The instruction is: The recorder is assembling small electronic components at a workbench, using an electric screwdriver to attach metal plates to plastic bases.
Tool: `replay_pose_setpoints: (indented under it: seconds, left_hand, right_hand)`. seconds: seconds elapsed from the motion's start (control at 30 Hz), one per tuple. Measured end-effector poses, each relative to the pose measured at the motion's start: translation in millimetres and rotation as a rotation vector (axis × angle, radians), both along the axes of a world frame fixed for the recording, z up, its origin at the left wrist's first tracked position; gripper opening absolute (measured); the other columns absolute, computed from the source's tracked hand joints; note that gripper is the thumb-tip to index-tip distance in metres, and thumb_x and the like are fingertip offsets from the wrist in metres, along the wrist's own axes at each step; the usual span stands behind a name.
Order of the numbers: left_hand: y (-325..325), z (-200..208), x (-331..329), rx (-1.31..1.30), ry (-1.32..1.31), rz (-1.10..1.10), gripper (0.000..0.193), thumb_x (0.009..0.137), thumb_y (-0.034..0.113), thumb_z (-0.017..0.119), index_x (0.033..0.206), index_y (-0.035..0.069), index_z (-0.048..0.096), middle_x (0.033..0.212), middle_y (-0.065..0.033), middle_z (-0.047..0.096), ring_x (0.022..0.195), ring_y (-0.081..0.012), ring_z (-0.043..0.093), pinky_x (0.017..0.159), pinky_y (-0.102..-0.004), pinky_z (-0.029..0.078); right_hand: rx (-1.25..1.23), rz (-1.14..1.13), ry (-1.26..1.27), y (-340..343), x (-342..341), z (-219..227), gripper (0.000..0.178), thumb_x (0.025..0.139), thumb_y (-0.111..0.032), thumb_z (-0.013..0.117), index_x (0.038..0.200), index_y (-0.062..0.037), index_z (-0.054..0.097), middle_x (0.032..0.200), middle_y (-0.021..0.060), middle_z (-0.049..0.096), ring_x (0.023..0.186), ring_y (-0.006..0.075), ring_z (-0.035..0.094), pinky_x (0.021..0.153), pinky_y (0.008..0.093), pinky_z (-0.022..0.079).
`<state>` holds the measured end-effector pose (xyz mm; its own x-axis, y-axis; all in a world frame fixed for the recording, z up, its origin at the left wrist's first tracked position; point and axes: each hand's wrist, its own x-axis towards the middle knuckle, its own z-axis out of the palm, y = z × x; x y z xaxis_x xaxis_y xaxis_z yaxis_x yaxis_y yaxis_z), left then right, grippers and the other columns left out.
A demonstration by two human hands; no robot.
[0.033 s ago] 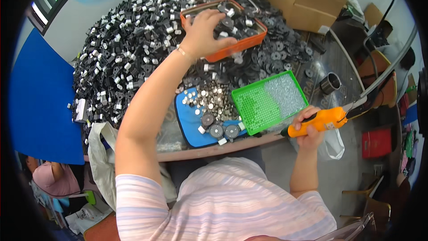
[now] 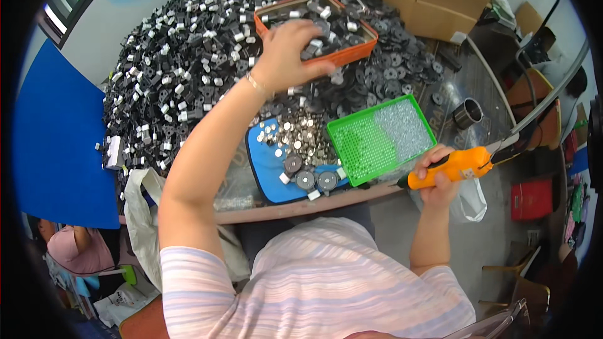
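Head view: at far left stands a blue panel (image 2: 63, 144). Right of it, a large heap of black and white parts (image 2: 176, 69) covers the table's left side, with a pale cloth bag (image 2: 141, 204) at the near edge.

The left hand (image 2: 286, 56) is extended over the near-left side of an orange tray (image 2: 352, 55), thumb spread from the curved fingers. The fingertips are partly hidden among the tray's dark parts; whether they grasp one cannot be determined.

Nearer the body lies a blue mat (image 2: 267, 179), bearing loose metal pieces (image 2: 304, 132) and three round dark assemblies (image 2: 305, 180), each with a white block. Beside it sits a green perforated tray (image 2: 361, 150), its right portion filled with small silvery pieces (image 2: 402, 129). Dark discs (image 2: 392, 72) are piled behind.

The right hand (image 2: 438, 179) is wrapped around an orange handheld driver (image 2: 468, 164), its dark nose pointing left near the table's front edge. A metal cup (image 2: 467, 114) lies tipped beyond.
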<state>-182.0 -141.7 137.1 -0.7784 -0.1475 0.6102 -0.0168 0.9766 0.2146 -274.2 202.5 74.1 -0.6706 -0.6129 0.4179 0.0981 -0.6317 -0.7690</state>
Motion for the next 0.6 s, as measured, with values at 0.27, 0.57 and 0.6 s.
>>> replay_pose_setpoints:
  seconds: [0.27, 0.57, 0.6]
  left_hand:
    - [119.5, -79.6, 123.4, 0.067, -0.578, -0.073, 0.092, 0.060, 0.062, 0.072, 0.135, 0.017, 0.044, 0.144, -0.0166, 0.031, 0.132, -0.0354, 0.030, 0.102, -0.0614, 0.024]
    - [127.3, -115.5, 120.5, -0.051, -0.395, -0.169, 0.078, 0.068, 0.062, 0.062, 0.131, 0.019, 0.049, 0.134, -0.0116, 0.044, 0.120, -0.0297, 0.043, 0.091, -0.0467, 0.034]
    - [128.4, -114.8, 118.0, -0.072, -0.387, -0.187, 0.077, 0.069, 0.064, 0.061, 0.131, 0.019, 0.050, 0.131, -0.0121, 0.047, 0.117, -0.0299, 0.045, 0.091, -0.0464, 0.033]
  right_hand:
    - [-0.007, 0.084, 0.022, -12.3, -2.0, -5.0, 0.033, 0.075, -0.018, 0.070, 0.095, 0.0020, 0.052, 0.087, 0.0127, 0.053, 0.066, 0.0169, 0.054, 0.060, 0.0268, 0.046]
    - [-0.019, 0.122, 0.052, -16.7, 13.1, -1.3, 0.031, 0.076, -0.016, 0.069, 0.095, 0.0025, 0.053, 0.088, 0.0132, 0.053, 0.067, 0.0170, 0.055, 0.060, 0.0265, 0.046]
    - [-0.017, 0.116, 0.045, -15.7, 13.6, -2.8, 0.031, 0.076, -0.016, 0.069, 0.095, 0.0025, 0.053, 0.088, 0.0132, 0.053, 0.067, 0.0169, 0.055, 0.060, 0.0265, 0.046]
